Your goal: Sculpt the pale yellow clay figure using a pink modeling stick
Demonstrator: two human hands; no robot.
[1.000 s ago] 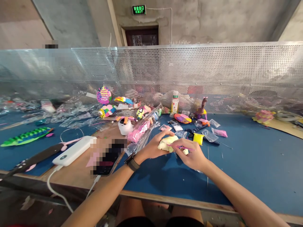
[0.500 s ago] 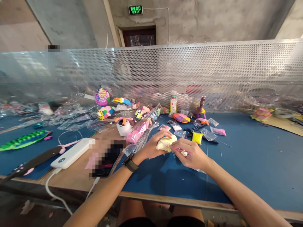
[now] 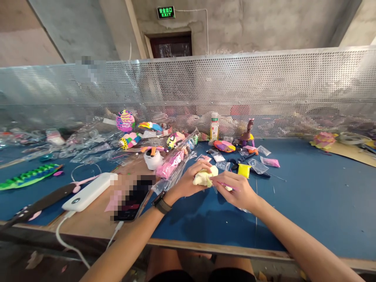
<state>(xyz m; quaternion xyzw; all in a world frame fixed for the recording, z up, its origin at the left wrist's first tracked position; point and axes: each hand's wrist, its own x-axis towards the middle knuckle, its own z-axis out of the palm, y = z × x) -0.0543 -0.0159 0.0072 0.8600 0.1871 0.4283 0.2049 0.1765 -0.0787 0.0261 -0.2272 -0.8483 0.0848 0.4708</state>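
Observation:
My left hand [image 3: 189,182] is closed around a pale yellow lump of clay [image 3: 202,177] just above the blue table [image 3: 308,199]. My right hand [image 3: 235,190] pinches a thin pink sculpting tool [image 3: 226,184], whose tip touches the lump. Both hands meet near the table's middle. A dark watch [image 3: 160,201] sits on my left wrist.
A bright yellow clay block [image 3: 243,170] and small plastic bags [image 3: 258,166] lie just behind my hands. Colourful clay figures [image 3: 126,120], a glue bottle [image 3: 214,126] and pink clay packs [image 3: 172,162] crowd the back left. A white power bank [image 3: 88,192] and phone lie at left. A perforated metal screen [image 3: 264,90] closes the back.
Both hands have shifted slightly left and away from me with the clay lump; the right hand keeps working the tool against it.

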